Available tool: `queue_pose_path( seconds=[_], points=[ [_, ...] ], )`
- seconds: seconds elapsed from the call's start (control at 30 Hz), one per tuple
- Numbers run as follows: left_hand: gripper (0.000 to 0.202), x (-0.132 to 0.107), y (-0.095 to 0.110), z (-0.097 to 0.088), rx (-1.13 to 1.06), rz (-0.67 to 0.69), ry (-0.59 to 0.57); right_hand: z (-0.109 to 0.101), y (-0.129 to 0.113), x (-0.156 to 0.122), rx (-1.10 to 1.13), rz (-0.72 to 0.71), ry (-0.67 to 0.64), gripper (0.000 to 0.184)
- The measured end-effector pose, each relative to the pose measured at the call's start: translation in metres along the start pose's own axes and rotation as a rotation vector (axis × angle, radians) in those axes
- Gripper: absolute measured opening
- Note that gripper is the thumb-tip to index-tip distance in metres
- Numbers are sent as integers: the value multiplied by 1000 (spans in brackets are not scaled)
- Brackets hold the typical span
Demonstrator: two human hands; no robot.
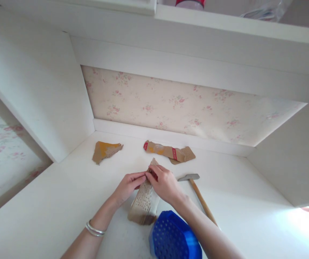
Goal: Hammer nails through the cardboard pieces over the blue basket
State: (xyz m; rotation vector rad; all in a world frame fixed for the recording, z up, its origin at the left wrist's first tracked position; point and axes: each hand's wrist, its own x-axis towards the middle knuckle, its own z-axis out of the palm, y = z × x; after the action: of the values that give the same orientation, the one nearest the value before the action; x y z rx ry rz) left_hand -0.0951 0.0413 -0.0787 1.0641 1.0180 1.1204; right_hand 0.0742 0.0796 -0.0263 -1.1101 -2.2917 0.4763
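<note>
Both hands of the person are closed on one piece of brown cardboard (143,203), and I see it between them, just above the white surface (73,190). Left hand (127,184) takes its edge between the thumb and the fingers; right hand (165,181) pinches it from the other side, so the fingertips of the two almost meet. One narrow, ribbed end stands out beyond the fingers, and the wider part, covered with small dots, comes down toward the person, below the hands. What the fingers do exactly at the pinch I cannot tell, because they cover it.

Nearer to the person than the right hand, and just under its forearm, there is a blue basket (170,239) with many holes. To the right of the right hand lies a hammer (201,198), its grey head near the wrist and its wooden handle partly behind the forearm. Farther away than the hands, a long torn strip (161,148) with red labels lies over another cardboard scrap (190,154). Beyond the left hand, more to its left, rests a torn piece with a yellow patch (103,151). Two silver bangles (94,230) are around the left wrist.
</note>
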Motion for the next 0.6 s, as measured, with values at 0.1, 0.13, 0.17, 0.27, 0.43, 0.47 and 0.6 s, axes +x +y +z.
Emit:
queue_pose_path(
  seconds=[0.1,0.13,0.17,0.27,0.43,0.47,0.6],
  points=[
    [39,1,-1,4,129,97,110,2,-2,0,-59,-4,-1,22],
    [38,1,-1,5,167,119,153,2,-2,1,-78,-7,-5,22],
    [36,1,-1,7,203,133,194,2,-2,2,-96,-15,-13,21],
    [33,-1,-2,11,312,145,282,3,1,5,-136,-60,-43,21],
    [31,-7,-3,16,537,150,453,9,1,3,-186,-132,-38,23],
    [30,-8,-4,16,588,157,500,9,1,2,-189,-150,-38,23],
    [28,-7,-5,5,582,161,698,-7,6,-3,-178,-155,2,25]
  ],
)
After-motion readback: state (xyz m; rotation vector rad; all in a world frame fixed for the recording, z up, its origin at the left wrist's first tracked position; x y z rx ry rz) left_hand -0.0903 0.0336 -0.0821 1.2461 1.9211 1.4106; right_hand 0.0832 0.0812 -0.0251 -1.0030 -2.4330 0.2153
